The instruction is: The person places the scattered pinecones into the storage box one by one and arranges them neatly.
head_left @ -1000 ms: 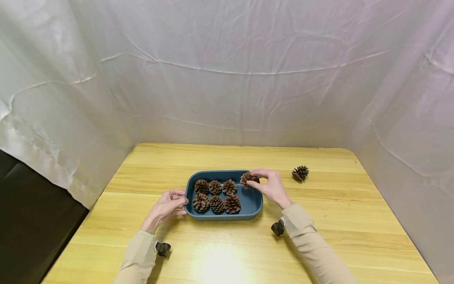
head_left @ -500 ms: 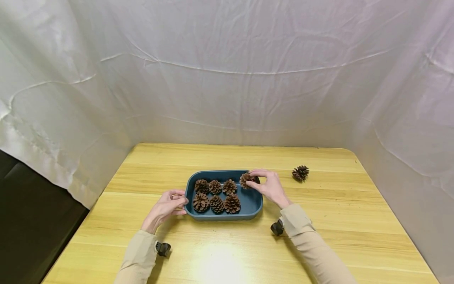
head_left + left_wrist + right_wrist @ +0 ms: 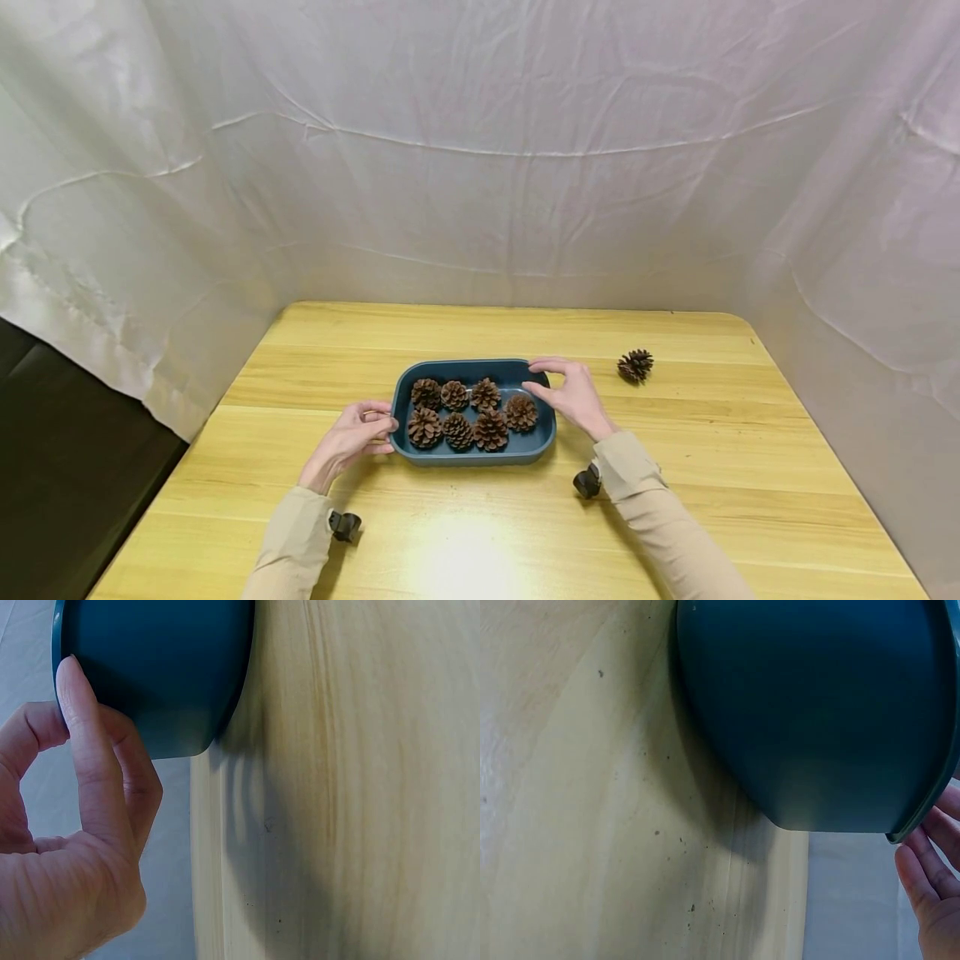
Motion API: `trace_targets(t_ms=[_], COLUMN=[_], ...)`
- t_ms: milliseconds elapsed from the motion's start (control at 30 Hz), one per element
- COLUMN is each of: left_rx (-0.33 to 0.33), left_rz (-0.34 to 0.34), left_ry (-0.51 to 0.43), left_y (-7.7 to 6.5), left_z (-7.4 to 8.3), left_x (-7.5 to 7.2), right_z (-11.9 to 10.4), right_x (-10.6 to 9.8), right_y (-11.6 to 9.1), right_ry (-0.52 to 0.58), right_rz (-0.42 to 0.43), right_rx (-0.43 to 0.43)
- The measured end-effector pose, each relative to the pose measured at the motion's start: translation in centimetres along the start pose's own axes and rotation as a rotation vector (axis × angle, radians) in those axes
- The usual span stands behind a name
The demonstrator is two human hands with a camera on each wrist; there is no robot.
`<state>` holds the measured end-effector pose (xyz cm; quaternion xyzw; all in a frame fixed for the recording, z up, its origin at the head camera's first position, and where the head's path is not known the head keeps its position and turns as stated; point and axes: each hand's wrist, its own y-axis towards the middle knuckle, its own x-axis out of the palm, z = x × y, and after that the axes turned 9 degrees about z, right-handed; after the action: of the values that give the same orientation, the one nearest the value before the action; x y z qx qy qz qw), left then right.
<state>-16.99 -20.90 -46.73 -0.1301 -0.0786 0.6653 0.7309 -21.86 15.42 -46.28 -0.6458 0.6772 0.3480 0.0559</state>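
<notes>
A dark blue rectangular dish [image 3: 534, 448] with rounded corners stands on the table and holds several brown pine cones in two rows. My left hand [image 3: 352, 435] grips its left end, thumb over the rim and fingers against the outside; the left wrist view shows the thumb [image 3: 90, 742] on the rim. At the back right corner, my right hand [image 3: 576, 398] hovers with thumb and fingers apart, holding nothing. Nearest to it inside the dish lies the rightmost pine cone [image 3: 521, 412]. In the right wrist view the fingers [image 3: 930, 870] appear beside the rim, partly cut off.
One darker pine cone [image 3: 635, 367] lies on the wooden table [image 3: 720, 433], right of the dish. Pale cloth [image 3: 510, 208] hangs behind and along both sides. A black surface [image 3: 67, 450] shows at the left.
My right hand has let go of its pine cone, which now rests lower in the dish, toward the front right. Both hands have stayed nearly in place.
</notes>
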Motion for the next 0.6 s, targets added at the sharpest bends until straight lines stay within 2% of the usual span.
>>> trace_targets(t_ms=[600], left_rx=[0.000], left_rz=[0.000], left_ry=[-0.006], left_y=[0.04], left_z=[-0.01], left_x=[0.01], right_z=[-0.01], right_x=[-0.40], right_y=[-0.09], right_ry=[0.010], right_rz=[0.004], right_rx=[0.001])
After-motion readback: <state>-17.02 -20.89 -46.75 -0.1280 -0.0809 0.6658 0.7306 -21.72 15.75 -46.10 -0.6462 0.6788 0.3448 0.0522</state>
